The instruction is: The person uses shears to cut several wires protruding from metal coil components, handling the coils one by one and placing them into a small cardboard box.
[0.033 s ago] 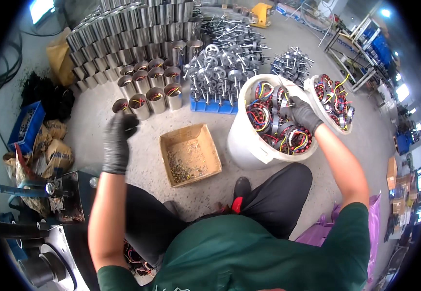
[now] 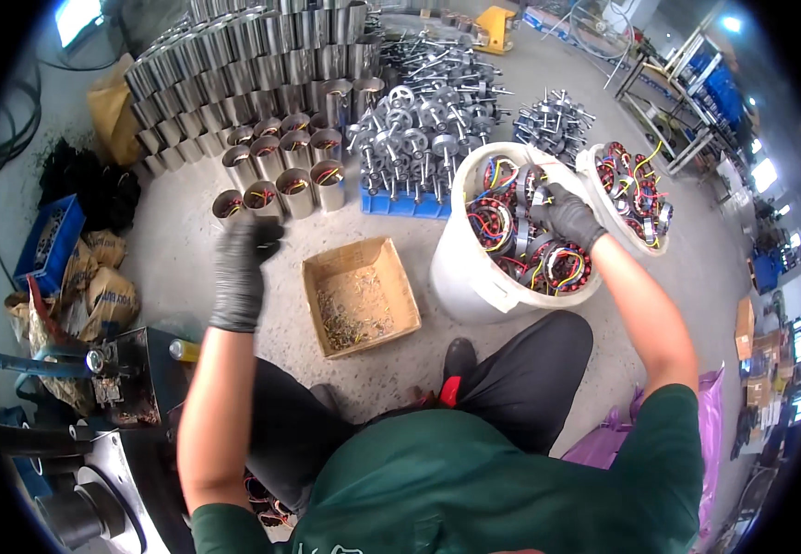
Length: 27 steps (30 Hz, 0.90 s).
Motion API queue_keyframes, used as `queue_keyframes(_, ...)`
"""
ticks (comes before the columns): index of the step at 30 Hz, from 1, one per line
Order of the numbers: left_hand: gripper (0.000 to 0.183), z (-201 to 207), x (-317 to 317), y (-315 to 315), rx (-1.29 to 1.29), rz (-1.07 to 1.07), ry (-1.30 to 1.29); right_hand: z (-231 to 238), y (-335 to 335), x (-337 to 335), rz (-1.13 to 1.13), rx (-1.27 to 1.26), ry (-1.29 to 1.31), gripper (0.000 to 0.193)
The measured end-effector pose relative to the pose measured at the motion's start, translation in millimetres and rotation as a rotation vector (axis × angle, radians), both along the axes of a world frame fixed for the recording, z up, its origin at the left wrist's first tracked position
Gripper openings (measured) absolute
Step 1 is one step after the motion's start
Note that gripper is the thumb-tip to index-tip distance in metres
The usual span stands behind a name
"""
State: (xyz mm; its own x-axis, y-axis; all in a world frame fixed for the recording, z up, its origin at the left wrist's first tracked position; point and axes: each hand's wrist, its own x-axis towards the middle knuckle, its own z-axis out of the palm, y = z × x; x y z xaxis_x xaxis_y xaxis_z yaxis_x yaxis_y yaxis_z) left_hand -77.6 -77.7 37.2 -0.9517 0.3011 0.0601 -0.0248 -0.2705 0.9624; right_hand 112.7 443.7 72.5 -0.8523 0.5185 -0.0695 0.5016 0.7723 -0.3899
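My right hand (image 2: 571, 220), in a dark glove, reaches into a large white bin (image 2: 474, 300) of motor stators with red windings and coloured wires. Its fingers are closed at the edge of a stator (image 2: 539, 189) near the middle of the bin; the fingertips are partly hidden. My left hand (image 2: 242, 272), gloved too, hangs in the air left of a cardboard box (image 2: 410, 309). Its fingers are curled, and I see nothing in them. Just beyond it stand metal cylinders (image 2: 262, 197) with coloured wires inside.
Stacked steel cylinders (image 2: 262, 74) rise at the back left. Rotors with shafts (image 2: 419, 129) are heaped beside them over a blue crate (image 2: 400, 205). A second white bin of stators (image 2: 636, 194) stands at the right. A machine (image 2: 124, 379) sits by my left arm.
My left hand has moved right and slightly nearer, away from the front cylinders. My right hand has shifted slightly left in the bin. A yellow-ended rod end shows beside the left forearm.
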Motion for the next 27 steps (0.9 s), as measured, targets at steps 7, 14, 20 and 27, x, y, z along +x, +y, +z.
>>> queue_keyframes(7,0.021,-75,61,69,-0.328,-0.213,-0.029,-60,-26,-63,-0.023,0.117,-0.203,0.068)
queue_keyframes(14,0.034,-74,56,83,-0.750,-0.325,0.368,-96,9,-70,-0.057,0.034,-0.151,0.046)
queue_keyframes(20,0.031,-73,60,88,-0.763,-0.399,0.410,-7,-50,-29,-0.128,-0.202,0.193,0.043)
queue_keyframes(27,0.037,-52,84,95,-0.598,-0.551,0.242,50,-134,-5,0.028,-0.590,0.730,0.058)
